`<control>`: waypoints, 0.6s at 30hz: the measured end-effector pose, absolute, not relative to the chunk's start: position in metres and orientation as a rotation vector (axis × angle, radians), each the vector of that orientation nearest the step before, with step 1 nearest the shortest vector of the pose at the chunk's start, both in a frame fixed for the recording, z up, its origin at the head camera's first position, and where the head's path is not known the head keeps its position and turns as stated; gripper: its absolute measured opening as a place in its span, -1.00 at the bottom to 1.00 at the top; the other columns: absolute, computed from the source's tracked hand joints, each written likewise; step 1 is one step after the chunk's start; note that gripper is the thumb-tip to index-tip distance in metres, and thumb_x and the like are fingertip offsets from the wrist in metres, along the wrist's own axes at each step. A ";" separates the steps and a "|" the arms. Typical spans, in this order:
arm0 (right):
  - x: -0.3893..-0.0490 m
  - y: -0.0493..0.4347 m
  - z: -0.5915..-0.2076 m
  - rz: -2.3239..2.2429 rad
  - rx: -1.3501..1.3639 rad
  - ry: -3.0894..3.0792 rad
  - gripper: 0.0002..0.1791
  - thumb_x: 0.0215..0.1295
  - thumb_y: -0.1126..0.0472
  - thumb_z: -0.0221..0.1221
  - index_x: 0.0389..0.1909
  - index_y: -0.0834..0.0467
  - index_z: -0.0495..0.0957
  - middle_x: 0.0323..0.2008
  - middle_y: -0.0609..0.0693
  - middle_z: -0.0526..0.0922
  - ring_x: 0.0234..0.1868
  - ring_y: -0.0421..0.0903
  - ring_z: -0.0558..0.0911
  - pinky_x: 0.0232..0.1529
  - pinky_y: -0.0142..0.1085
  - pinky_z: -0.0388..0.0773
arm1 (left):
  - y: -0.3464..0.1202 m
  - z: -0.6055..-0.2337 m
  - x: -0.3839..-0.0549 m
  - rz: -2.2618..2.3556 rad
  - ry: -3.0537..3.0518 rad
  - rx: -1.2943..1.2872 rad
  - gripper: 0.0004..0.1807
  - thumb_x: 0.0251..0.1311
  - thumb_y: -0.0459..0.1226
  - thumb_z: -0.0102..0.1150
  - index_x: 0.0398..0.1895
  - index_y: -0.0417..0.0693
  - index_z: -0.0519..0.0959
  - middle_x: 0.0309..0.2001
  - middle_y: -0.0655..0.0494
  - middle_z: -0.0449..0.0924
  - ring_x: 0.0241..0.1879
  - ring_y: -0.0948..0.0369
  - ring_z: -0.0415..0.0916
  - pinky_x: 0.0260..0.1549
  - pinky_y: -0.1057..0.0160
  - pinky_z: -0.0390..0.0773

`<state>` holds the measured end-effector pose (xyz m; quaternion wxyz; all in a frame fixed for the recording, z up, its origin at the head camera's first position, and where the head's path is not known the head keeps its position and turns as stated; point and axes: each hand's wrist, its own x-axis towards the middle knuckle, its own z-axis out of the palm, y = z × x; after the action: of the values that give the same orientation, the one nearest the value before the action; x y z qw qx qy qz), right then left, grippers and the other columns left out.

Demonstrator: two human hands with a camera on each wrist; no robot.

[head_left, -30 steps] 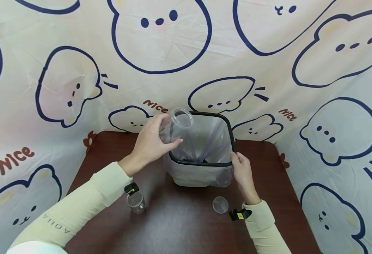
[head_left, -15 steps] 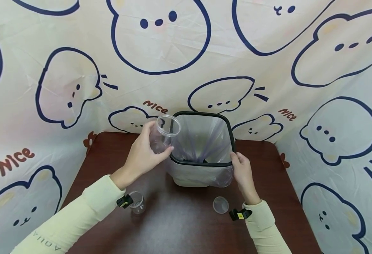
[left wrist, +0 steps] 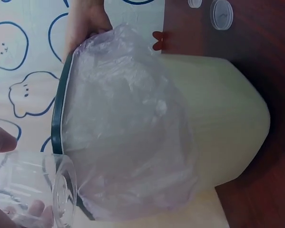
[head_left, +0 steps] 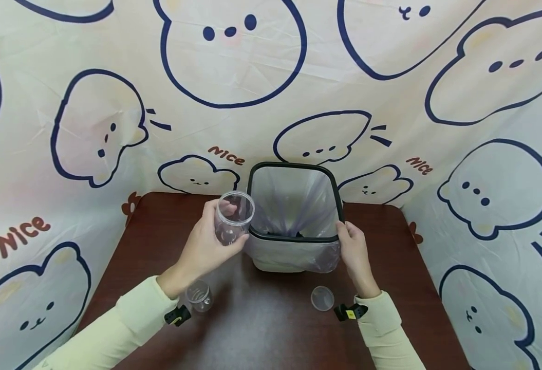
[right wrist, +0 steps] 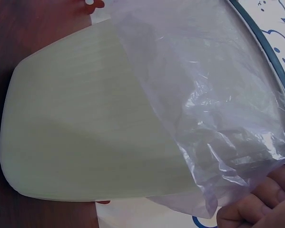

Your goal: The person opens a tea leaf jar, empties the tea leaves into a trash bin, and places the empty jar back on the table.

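Observation:
My left hand [head_left: 201, 251] grips a clear plastic jar [head_left: 226, 232], which is upright, mouth up, just left of the trash bin [head_left: 282, 266]. Nothing shows inside the jar. In the left wrist view its rim [left wrist: 66, 190] appears near the bin's edge. The bin is pale with a dark rim [head_left: 298, 239], and a translucent purplish bag [head_left: 317, 252] lines it and folds down outside. My right hand [head_left: 354, 252] holds the bin's front right rim corner, fingers curled over bag and edge. The bin's bottom is hidden by the bag.
A second clear jar [head_left: 200, 298] stands on the brown table [head_left: 252, 339], beside my left wrist. A round clear lid [head_left: 322, 298] lies in front of the bin, left of my right wrist. Patterned cloth [head_left: 234, 128] hangs behind the table.
My left hand has drawn the jar from over the bin's left edge, leftward and down toward me, turning it from tilted to upright. My right hand has stayed on the rim.

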<state>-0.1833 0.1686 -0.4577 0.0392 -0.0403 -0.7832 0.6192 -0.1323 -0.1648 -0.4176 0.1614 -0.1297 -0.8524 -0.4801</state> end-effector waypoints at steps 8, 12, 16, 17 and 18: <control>-0.184 0.168 -0.458 1.889 -0.134 -2.398 -0.55 0.61 0.05 -0.01 -0.54 0.15 0.29 -0.66 -0.12 0.21 -0.64 -0.18 0.20 -0.60 -0.34 0.15 | -0.159 -0.442 -0.119 -1.452 -2.409 -0.342 -0.16 -0.04 -0.34 0.57 0.27 -0.13 0.25 0.16 0.04 0.54 0.10 0.13 0.54 0.08 0.01 0.55; -0.184 0.168 -0.458 1.890 -0.135 -2.402 -0.55 0.61 0.05 -0.01 -0.54 0.16 0.29 -0.65 -0.10 0.21 -0.64 -0.17 0.20 -0.60 -0.34 0.15 | -0.157 -0.454 -0.112 -1.476 -2.406 -0.315 -0.15 -0.07 -0.34 0.58 0.27 -0.12 0.26 0.16 0.06 0.54 0.13 0.11 0.51 0.10 -0.02 0.52; -0.185 0.168 -0.459 1.888 -0.134 -2.408 -0.55 0.61 0.05 -0.02 -0.54 0.16 0.29 -0.65 -0.11 0.21 -0.64 -0.17 0.20 -0.60 -0.34 0.15 | -0.155 -0.467 -0.103 -1.485 -2.413 -0.281 -0.14 -0.10 -0.35 0.60 0.26 -0.10 0.27 0.13 0.07 0.55 0.10 0.13 0.53 0.05 0.02 0.53; -0.185 0.168 -0.459 1.888 -0.133 -2.409 -0.55 0.61 0.05 -0.01 -0.54 0.15 0.29 -0.65 -0.11 0.21 -0.64 -0.17 0.21 -0.60 -0.34 0.15 | -0.154 -0.470 -0.101 -1.492 -2.415 -0.271 -0.14 -0.10 -0.35 0.61 0.25 -0.09 0.27 0.13 0.09 0.55 0.09 0.14 0.53 0.02 0.05 0.55; -0.185 0.168 -0.459 1.891 -0.132 -2.406 -0.55 0.61 0.05 -0.01 -0.54 0.16 0.29 -0.65 -0.11 0.21 -0.64 -0.17 0.21 -0.60 -0.34 0.15 | -0.154 -0.473 -0.099 -1.495 -2.416 -0.263 -0.14 -0.11 -0.35 0.61 0.25 -0.09 0.27 0.12 0.09 0.55 0.07 0.15 0.54 0.02 0.09 0.56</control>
<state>-0.1847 0.1681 -0.4588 0.0394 -0.0432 -0.7849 0.6168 -0.0988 -0.1536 -0.4727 0.1437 -0.0913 -0.8379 -0.5185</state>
